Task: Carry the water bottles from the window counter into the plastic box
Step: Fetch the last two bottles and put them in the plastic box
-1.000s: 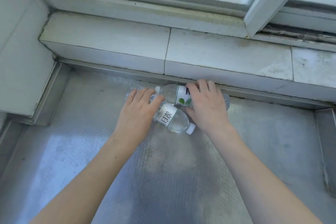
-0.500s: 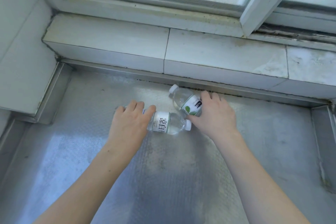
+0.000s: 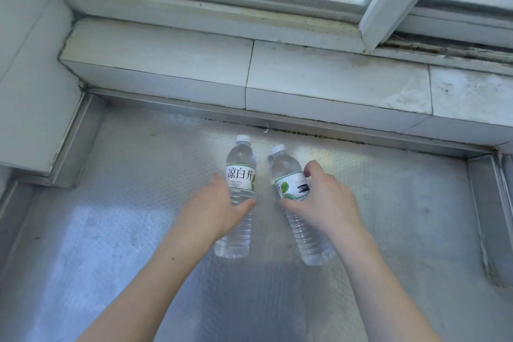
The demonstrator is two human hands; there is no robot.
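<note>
While both bottles are already off the surface and in hand, the carrying part of the job is only just beginning. The left hand (image 3: 213,211) is wrapping around the left bottle (image 3: 238,197), the one whose label shows large dark characters, with the thumb crossing its front just below the label and the fingers hidden behind it. The right hand (image 3: 324,203) is closing on the right bottle (image 3: 294,189), the one with a green leaf on its label, thumb under the label and a fingertip curling over the bottle's far side. Both bottles are pointing caps away from the person, toward the window sill (image 3: 333,78), and appear to be lifted above the metal bench (image 3: 111,230) rather than lying on it, though the exact clearance is hard to judge from this angle. They are hanging side by side, close but not touching.

Judging by this, the pick-up is done for these two. No other bottles are showing on the bench within view, so these may be the last or the only ones, but the edges of the bench are running out of frame. The plastic box is not appearing anywhere in view, so the whole walk to it and the placing inside are remaining.
</note>
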